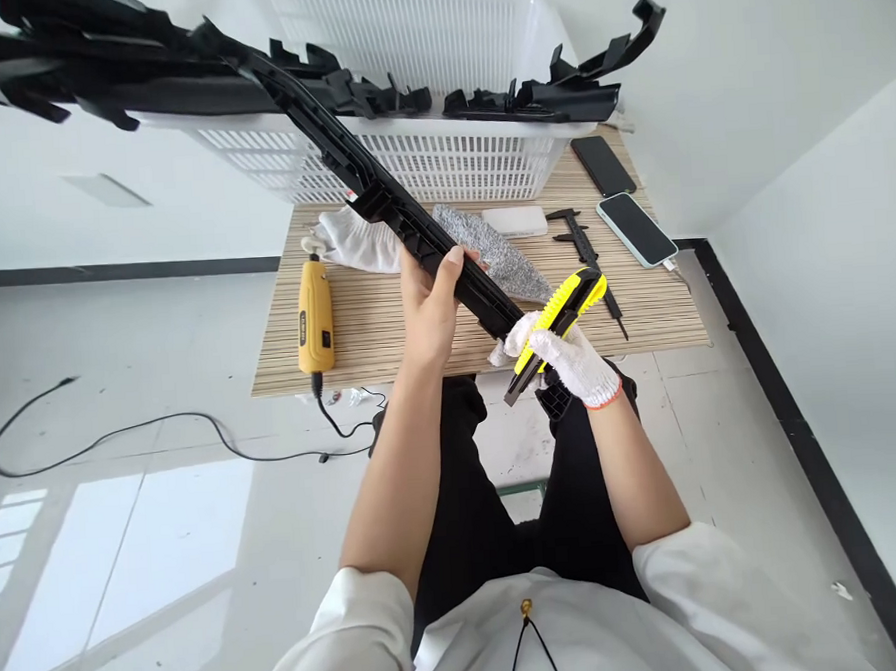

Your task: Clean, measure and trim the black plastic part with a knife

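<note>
A long black plastic trim piece (333, 141) slants across the view, from the upper left down toward my lap. My bare left hand (435, 301) is wrapped round it at about mid-length, thumb on top. Closed round a yellow and black utility knife (567, 314) is my right hand (569, 359), in a white knitted glove with an orange cuff. The knife's tip points down and left, beside the lower end of the trim piece. Gloved fingers are close to the trim piece; whether they also grip it I cannot tell.
A white plastic basket (439, 161) at the table's back bears several black plastic parts (533, 101). On the wooden table (373, 329) lie a yellow corded power tool (315, 317), grey cloth (493, 248), a white glove (360, 240), black calipers (586, 253) and two phones (638, 230).
</note>
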A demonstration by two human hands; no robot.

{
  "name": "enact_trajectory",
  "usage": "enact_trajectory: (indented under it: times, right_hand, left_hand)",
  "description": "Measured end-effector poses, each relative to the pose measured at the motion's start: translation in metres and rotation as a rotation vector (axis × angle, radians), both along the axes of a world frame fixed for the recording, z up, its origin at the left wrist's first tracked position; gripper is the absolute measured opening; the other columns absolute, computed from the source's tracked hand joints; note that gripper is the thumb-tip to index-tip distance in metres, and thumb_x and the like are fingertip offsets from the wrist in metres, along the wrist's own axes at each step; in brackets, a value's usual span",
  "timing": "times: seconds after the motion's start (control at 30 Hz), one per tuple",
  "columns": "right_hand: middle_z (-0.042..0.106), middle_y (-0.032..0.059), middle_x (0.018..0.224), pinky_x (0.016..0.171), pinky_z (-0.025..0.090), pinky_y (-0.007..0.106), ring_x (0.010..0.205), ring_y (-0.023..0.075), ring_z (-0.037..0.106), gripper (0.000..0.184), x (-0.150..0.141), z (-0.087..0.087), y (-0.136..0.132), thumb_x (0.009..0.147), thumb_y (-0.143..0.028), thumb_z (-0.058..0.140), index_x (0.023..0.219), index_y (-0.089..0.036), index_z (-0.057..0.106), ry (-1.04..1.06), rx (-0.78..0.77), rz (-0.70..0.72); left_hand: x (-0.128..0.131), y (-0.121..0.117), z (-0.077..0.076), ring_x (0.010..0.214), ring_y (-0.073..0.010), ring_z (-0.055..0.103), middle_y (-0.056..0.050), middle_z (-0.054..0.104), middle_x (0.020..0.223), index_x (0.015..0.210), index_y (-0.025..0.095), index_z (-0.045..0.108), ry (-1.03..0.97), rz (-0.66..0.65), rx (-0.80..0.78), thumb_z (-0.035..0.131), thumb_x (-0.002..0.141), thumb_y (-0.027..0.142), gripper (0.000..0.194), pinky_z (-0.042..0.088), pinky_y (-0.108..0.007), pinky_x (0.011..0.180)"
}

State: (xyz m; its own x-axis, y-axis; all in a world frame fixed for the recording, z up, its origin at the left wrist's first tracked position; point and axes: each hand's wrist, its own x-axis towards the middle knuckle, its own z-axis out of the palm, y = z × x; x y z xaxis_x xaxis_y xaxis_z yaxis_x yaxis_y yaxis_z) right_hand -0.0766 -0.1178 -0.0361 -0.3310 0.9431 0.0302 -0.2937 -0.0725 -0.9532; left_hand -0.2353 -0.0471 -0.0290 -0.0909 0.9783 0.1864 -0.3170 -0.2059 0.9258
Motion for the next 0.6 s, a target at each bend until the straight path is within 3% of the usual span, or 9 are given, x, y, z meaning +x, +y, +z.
enact_trajectory:
  times: [0.07,0.2,0.3,0.4,0.5,0.6]
  right_hand:
    - [0.066,0.0020,0.083,0.085,0.060,0.033,0.084,0.0168,0.071,0.036,0.001,-0.002,0.000,0.086,-0.055,0.072,0.080,-0.019,0.067,0.012,0.066,-0.048]
    - [0.066,0.0034,0.085,0.074,0.058,0.028,0.079,0.0155,0.067,0.038,0.004,-0.006,0.000,0.086,-0.057,0.070,0.081,-0.019,0.068,-0.056,0.095,-0.085]
    - [0.063,0.0030,0.082,0.073,0.059,0.030,0.077,0.0160,0.064,0.043,0.005,-0.005,0.000,0.085,-0.063,0.068,0.079,-0.020,0.066,-0.079,0.092,-0.116]
    - [0.062,0.0035,0.081,0.072,0.057,0.029,0.079,0.0163,0.062,0.048,0.007,-0.002,0.002,0.085,-0.068,0.064,0.075,-0.021,0.065,-0.041,0.162,-0.326]
    - [0.059,0.0014,0.076,0.046,0.042,0.023,0.057,0.0111,0.052,0.051,0.012,-0.001,0.005,0.086,-0.071,0.060,0.074,-0.022,0.063,0.018,0.085,-0.513]
    - [0.053,-0.0027,0.065,0.036,0.023,0.022,0.041,0.0066,0.033,0.049,0.017,-0.002,0.006,0.085,-0.071,0.060,0.084,-0.022,0.066,0.030,-0.010,-0.534]
  left_hand:
    - [0.005,-0.006,-0.002,0.096,-0.0209,0.073,-0.001,0.067,0.092,0.103,0.027,0.054,0.016,-0.050,0.014,0.077,0.077,0.064,0.050,0.060,-0.032,0.081]
    - [0.015,-0.015,-0.006,0.089,-0.0215,0.074,-0.001,0.068,0.085,0.096,0.025,0.055,0.023,-0.159,-0.031,0.082,0.072,0.064,0.053,0.061,-0.033,0.078]
    - [0.014,-0.014,-0.007,0.090,-0.0222,0.074,-0.001,0.068,0.082,0.096,0.025,0.056,0.005,-0.130,-0.051,0.079,0.075,0.064,0.050,0.062,-0.033,0.078]
    - [0.011,-0.010,-0.007,0.091,-0.0209,0.074,0.000,0.067,0.083,0.097,0.026,0.055,0.002,-0.062,-0.053,0.077,0.079,0.059,0.043,0.061,-0.032,0.078]
    - [0.010,-0.008,-0.010,0.085,-0.0208,0.074,0.000,0.066,0.080,0.095,0.026,0.053,0.025,-0.085,-0.042,0.077,0.080,0.058,0.043,0.061,-0.032,0.072]
    - [0.014,-0.009,-0.013,0.070,-0.0197,0.071,0.001,0.064,0.073,0.093,0.024,0.052,0.070,-0.197,-0.014,0.076,0.078,0.065,0.049,0.057,-0.030,0.060]
